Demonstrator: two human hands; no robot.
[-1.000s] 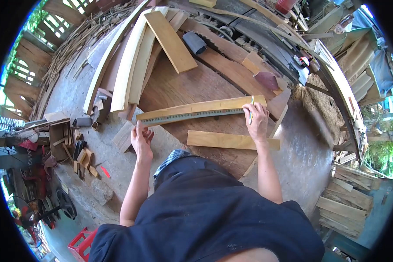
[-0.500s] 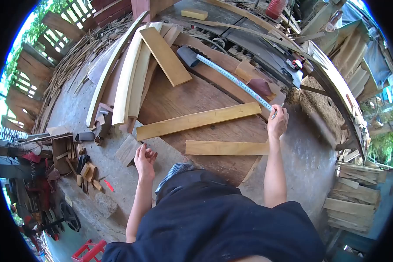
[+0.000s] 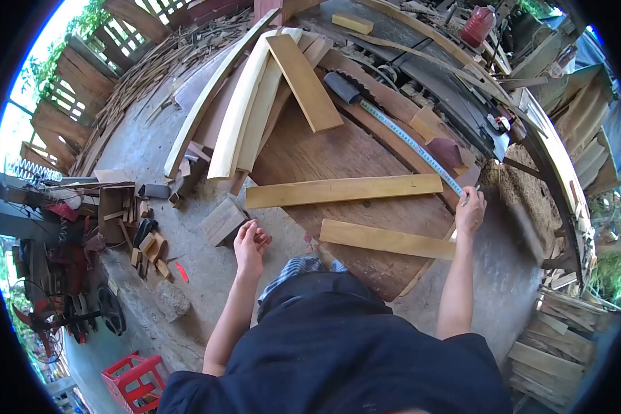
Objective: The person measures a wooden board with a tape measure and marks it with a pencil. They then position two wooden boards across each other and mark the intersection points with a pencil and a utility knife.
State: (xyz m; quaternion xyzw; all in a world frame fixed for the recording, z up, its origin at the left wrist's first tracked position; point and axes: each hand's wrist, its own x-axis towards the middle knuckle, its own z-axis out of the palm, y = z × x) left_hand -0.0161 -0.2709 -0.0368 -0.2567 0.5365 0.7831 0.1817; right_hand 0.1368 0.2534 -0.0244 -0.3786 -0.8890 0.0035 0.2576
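My right hand [image 3: 470, 212] is closed around a thin pencil-like stick [image 3: 466, 199], with its fingertips at the near end of a light blue measuring strip [image 3: 414, 143] with printed marks. That strip runs away to a dark cylinder [image 3: 342, 88]. My left hand [image 3: 252, 243] is held palm up, fingers loosely curled and apart, with nothing visible in it. Beside it on the floor sits a wooden block [image 3: 222, 222]. Between my hands lie a long yellowish board [image 3: 345, 191] and a shorter board [image 3: 386, 239], both on a brown wooden panel [image 3: 310, 155].
Another flat board [image 3: 303, 83] leans across long pale planks [image 3: 245, 117] ahead. To the left are small wood offcuts [image 3: 152, 248], a rough stone [image 3: 172, 301] and a red plastic stool [image 3: 132, 379]. Sawdust [image 3: 528, 196] is heaped at right, above stacked planks [image 3: 548, 359].
The whole view has shifted, so the boards and both hands appear farther right. My right hand stays at the strip's end; my left hand stays near the block.
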